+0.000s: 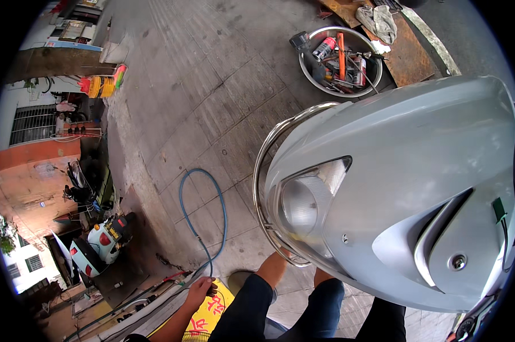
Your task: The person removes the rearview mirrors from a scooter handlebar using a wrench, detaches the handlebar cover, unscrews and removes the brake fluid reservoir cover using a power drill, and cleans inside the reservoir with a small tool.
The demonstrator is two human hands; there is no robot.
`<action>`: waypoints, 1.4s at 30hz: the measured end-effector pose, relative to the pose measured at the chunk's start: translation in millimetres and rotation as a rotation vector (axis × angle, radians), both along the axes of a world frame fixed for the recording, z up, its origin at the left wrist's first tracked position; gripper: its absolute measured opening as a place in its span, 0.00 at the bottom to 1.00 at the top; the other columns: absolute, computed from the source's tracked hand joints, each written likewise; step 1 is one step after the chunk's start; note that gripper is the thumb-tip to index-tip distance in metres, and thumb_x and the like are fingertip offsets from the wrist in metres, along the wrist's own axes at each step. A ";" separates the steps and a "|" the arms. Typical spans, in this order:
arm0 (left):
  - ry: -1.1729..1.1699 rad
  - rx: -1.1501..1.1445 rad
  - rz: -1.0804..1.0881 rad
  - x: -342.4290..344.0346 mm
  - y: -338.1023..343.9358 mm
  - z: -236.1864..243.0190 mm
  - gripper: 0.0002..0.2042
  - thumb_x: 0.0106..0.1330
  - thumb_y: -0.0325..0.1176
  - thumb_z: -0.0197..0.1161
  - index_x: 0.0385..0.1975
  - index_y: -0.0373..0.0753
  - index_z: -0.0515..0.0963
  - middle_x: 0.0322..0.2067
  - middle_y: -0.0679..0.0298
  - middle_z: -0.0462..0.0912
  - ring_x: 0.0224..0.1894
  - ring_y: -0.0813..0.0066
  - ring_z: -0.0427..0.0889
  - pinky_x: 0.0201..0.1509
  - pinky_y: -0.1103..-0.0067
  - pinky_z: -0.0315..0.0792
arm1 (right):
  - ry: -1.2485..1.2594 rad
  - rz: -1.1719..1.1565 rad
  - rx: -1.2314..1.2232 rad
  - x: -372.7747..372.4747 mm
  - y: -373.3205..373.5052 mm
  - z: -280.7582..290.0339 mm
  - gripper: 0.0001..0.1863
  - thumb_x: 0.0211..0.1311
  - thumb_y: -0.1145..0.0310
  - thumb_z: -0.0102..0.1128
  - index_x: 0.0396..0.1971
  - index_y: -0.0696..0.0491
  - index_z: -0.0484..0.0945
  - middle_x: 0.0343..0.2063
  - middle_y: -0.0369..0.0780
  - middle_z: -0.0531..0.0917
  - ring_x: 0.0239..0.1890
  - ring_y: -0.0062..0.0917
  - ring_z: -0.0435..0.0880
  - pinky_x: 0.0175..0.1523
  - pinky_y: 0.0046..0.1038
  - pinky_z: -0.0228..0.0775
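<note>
At the lower left of the frame we see our left hand [200,293], fingers loosely curled; we cannot tell whether it grips the thin blue hose [225,216], which loops up from beside it toward the centre. Our right hand is out of view, its grip unknown. A glossy silver-grey scooter front [406,171] fills the right; a round metal basin [326,91] sits above.

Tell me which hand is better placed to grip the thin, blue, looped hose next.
Probably the left: the bare left hand, fingers curled, is close to the blue hose at its lower stretch, though contact is unclear. The right hand is out of view.
</note>
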State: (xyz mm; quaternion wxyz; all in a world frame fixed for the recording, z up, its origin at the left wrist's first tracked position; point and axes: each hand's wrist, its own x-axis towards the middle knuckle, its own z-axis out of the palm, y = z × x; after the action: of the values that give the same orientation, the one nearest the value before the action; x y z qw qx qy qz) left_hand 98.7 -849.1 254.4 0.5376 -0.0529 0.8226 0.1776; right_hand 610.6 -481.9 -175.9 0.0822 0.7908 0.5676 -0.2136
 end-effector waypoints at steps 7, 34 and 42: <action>0.031 -0.013 0.010 13.8 -1.3 4.4 0.17 0.73 0.40 0.49 0.49 0.32 0.72 0.31 0.58 0.80 0.30 0.70 0.82 0.36 0.77 0.78 | 0.033 -0.007 0.005 -2.4 -9.4 -5.2 0.16 0.53 0.59 0.59 0.36 0.56 0.81 0.26 0.45 0.84 0.31 0.44 0.82 0.40 0.38 0.75; -0.022 0.452 -0.077 63.1 133.3 63.7 0.13 0.68 0.38 0.56 0.45 0.37 0.77 0.32 0.63 0.80 0.29 0.76 0.80 0.29 0.79 0.76 | 0.930 -0.223 -0.273 -17.7 -170.7 357.7 0.12 0.48 0.70 0.61 0.32 0.60 0.74 0.22 0.40 0.80 0.23 0.23 0.81 0.28 0.26 0.74; -0.177 0.811 -0.465 172.5 312.9 169.5 0.14 0.70 0.42 0.55 0.46 0.39 0.77 0.35 0.66 0.81 0.33 0.79 0.80 0.34 0.81 0.74 | 1.447 0.041 0.050 -61.5 -90.0 574.8 0.14 0.54 0.78 0.54 0.43 0.56 0.72 0.26 0.31 0.73 0.30 0.14 0.72 0.36 0.20 0.66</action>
State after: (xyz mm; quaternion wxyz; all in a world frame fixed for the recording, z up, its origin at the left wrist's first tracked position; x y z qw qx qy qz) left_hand 271.3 -536.2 423.9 0.6083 0.3317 0.6280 0.3543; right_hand 549.1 -571.8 398.9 -0.3283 0.4421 0.4991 -0.6690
